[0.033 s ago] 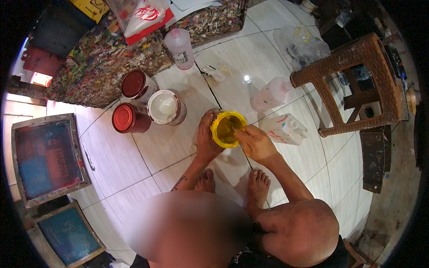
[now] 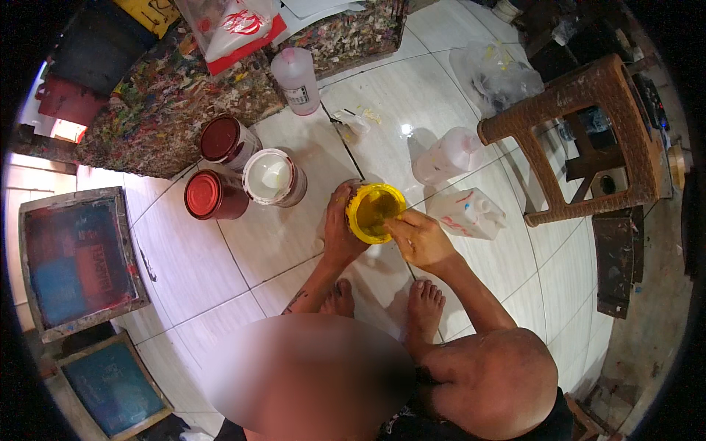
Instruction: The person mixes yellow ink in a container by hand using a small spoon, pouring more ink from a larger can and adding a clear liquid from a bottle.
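Head view: yellow-rimmed paint can (image 2: 373,239) between the two hands, mouth up, just ahead of the bare feet (image 2: 426,301); can't tell if its base touches the white tile floor (image 2: 209,268). Yellow paint (image 2: 373,209) inside, coating the walls too. Left hand (image 2: 342,231) wrapped round the can's left side, grip holding it. Right hand (image 2: 418,239) at the right rim, fingers curled close together over the opening, grip narrow; can't tell what, if anything, is pinched there.

Just right of the can: white jug (image 2: 468,213), cloudy bottle (image 2: 447,156) behind it. Left and back, three cans bunched: open white-lined can (image 2: 298,184), red-lidded can (image 2: 202,194), dark-red-lidded can (image 2: 220,140). Farther back, pink-capped bottle (image 2: 296,81) near a paint-crusted surface (image 2: 191,95). Crumpled clear bag (image 2: 494,77) back right, beside brown stool (image 2: 618,81). Far left, two framed screens, larger one (image 2: 81,253) behind smaller one (image 2: 114,386).
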`<state>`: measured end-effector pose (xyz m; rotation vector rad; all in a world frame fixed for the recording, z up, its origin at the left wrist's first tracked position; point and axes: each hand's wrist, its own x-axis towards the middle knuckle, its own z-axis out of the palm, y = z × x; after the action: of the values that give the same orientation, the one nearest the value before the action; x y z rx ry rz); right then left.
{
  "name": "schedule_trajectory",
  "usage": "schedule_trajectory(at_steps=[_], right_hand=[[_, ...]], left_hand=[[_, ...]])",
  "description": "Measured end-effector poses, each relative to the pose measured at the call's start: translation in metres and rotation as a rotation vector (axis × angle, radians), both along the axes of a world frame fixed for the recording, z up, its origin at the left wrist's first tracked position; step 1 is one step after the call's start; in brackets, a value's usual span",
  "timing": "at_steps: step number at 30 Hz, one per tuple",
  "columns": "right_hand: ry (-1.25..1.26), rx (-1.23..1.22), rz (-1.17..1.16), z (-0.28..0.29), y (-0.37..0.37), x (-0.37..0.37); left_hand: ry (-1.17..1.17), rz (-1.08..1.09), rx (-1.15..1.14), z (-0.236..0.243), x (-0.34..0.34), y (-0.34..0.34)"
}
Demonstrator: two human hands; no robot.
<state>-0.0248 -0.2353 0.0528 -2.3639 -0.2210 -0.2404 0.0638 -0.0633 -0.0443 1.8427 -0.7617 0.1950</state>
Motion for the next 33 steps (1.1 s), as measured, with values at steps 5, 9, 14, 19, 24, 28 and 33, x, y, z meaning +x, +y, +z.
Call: schedule_trajectory(at_steps=[5, 9, 14, 19, 24, 28, 33], right_hand=[[-0.125, 0.145, -0.035, -0.004, 0.004, 0.007], [0.016, 0.026, -0.004, 0.004, 0.002, 0.004], [-0.025, 0.156, -0.032, -0.002, 0.005, 0.009], [-0.019, 0.082, 0.021, -0.003, 0.003, 0.006], [-0.033, 0.076, -0.061, -0.004, 0.002, 0.013], [0.027, -0.027, 0.006, 0.003, 0.001, 0.009], [-0.040, 0.111, -0.034, -0.001, 0.002, 0.014]], left_hand=[[0.000, -0.024, -0.021, -0.009, 0.001, -0.005], [-0.002, -0.004, -0.028, -0.007, -0.002, -0.002], [-0.030, -0.029, -0.068, -0.008, 0.002, -0.006], [0.103, -0.005, -0.040, -0.004, 0.006, -0.004], [0.001, 0.040, -0.062, 0.003, 0.003, -0.007], [0.012, 0.077, -0.028, -0.001, -0.001, -0.001], [0.028, 0.070, 0.011, 0.001, -0.002, -0.004]])
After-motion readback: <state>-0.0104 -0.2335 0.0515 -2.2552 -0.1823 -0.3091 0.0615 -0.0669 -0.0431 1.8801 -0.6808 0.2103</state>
